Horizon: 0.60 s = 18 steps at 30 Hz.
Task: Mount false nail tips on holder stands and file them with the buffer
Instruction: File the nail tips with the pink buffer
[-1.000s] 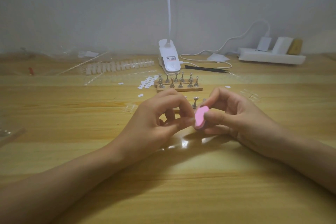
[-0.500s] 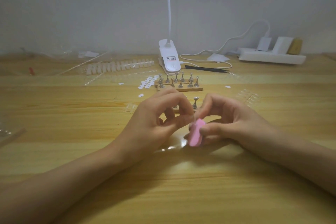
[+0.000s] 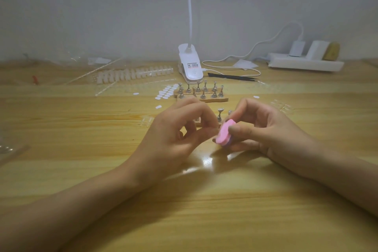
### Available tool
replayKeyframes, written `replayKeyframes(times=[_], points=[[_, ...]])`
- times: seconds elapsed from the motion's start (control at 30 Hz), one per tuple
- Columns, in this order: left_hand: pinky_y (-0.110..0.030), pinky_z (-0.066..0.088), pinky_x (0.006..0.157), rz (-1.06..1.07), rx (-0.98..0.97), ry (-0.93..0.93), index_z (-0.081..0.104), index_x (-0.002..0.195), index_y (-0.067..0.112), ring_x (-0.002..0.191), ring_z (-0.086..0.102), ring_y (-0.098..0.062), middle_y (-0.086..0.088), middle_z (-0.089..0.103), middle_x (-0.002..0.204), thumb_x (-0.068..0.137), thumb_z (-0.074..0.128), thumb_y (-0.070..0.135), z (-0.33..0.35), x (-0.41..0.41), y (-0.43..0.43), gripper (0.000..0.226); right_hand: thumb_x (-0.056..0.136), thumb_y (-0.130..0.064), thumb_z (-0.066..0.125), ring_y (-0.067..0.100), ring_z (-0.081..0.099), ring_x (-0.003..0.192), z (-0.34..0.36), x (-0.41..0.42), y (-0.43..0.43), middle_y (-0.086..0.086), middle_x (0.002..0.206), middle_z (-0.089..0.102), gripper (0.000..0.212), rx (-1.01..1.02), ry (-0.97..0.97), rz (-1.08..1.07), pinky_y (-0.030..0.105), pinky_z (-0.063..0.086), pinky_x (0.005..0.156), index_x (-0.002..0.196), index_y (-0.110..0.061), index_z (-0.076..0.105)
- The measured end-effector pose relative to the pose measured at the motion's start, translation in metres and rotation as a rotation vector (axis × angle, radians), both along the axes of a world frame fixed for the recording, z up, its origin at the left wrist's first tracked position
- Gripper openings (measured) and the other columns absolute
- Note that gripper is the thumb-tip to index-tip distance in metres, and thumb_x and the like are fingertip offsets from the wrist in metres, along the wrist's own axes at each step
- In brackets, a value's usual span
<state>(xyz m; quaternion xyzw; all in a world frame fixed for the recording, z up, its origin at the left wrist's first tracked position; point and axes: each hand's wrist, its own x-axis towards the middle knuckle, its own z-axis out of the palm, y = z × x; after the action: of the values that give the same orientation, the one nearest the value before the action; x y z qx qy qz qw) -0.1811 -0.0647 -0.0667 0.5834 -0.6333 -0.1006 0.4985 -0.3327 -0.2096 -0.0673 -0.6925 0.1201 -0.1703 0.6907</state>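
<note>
Head view: the right hand point(image 3: 266, 131) grips a small pink buffer point(image 3: 225, 133) between thumb and fingers, just above the wooden surface point(image 3: 184, 210). The buffer's long axis is tilted, low end near and left, high end up and right, with its pink face turned toward the left hand point(image 3: 173, 135) and a purple layer behind. The left hand's fingers are curled, with thumb and forefinger tips meeting right at the buffer; whether they pinch anything cannot be told. Behind the hands, metal holder stands point(image 3: 201, 91) sit upright on a wooden base. The clip lamp point(image 3: 190, 63) carries a label, its writing too small to read.
</note>
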Motion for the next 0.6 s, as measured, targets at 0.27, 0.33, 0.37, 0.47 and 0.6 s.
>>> replayKeyframes(times=[0.27, 0.33, 0.37, 0.47, 0.6], points=[[-0.004, 0.035, 0.059, -0.003, 0.004, -0.032, 0.064, 0.08, 0.009, 0.07, 0.051, -0.002, 0.007, 0.055, 0.085, 0.088, 0.069, 0.003, 0.001, -0.001, 0.001, 0.012, 0.075, -0.024, 0.084, 0.028, 0.075, 0.086, -0.001, -0.001, 0.001, 0.011, 0.094, 0.074, 0.022, 0.017, -0.044, -0.03, 0.032, 0.06, 0.072, 0.084, -0.019, 0.064], [-0.004, 0.035, 0.059, 0.014, -0.003, -0.055, 0.064, 0.079, 0.01, 0.071, 0.052, -0.001, 0.005, 0.056, 0.085, 0.088, 0.069, 0.002, 0.002, -0.001, 0.001, 0.013, 0.079, -0.02, 0.084, 0.033, 0.075, 0.089, -0.001, -0.002, 0.002, 0.014, 0.099, 0.073, 0.023, -0.033, -0.007, 0.058, 0.034, 0.061, 0.074, 0.086, -0.015, 0.063], [-0.004, 0.034, 0.059, 0.012, 0.0, -0.083, 0.063, 0.079, 0.013, 0.072, 0.051, 0.001, 0.006, 0.055, 0.085, 0.088, 0.069, 0.001, 0.002, -0.001, 0.001, 0.016, 0.08, -0.017, 0.083, 0.034, 0.075, 0.089, -0.002, -0.003, 0.004, 0.014, 0.1, 0.073, 0.022, -0.05, -0.003, 0.069, 0.035, 0.061, 0.075, 0.087, -0.013, 0.063], [-0.004, 0.033, 0.06, -0.027, 0.027, -0.148, 0.063, 0.078, 0.016, 0.073, 0.05, 0.002, 0.008, 0.055, 0.088, 0.087, 0.07, 0.002, 0.001, -0.002, 0.001, 0.018, 0.077, -0.017, 0.078, 0.023, 0.075, 0.08, -0.001, -0.002, 0.001, 0.01, 0.088, 0.074, 0.02, 0.035, -0.092, -0.052, 0.028, 0.06, 0.07, 0.086, -0.01, 0.061], [-0.008, 0.037, 0.062, -0.02, 0.036, 0.02, 0.068, 0.078, 0.016, 0.072, 0.054, -0.002, 0.008, 0.06, 0.088, 0.086, 0.071, 0.019, 0.0, 0.003, 0.001, 0.009, 0.073, -0.023, 0.074, 0.023, 0.075, 0.088, 0.014, -0.006, -0.017, 0.008, 0.091, 0.073, 0.03, 0.001, -0.227, -0.232, 0.024, 0.059, 0.075, 0.095, -0.011, 0.057]])
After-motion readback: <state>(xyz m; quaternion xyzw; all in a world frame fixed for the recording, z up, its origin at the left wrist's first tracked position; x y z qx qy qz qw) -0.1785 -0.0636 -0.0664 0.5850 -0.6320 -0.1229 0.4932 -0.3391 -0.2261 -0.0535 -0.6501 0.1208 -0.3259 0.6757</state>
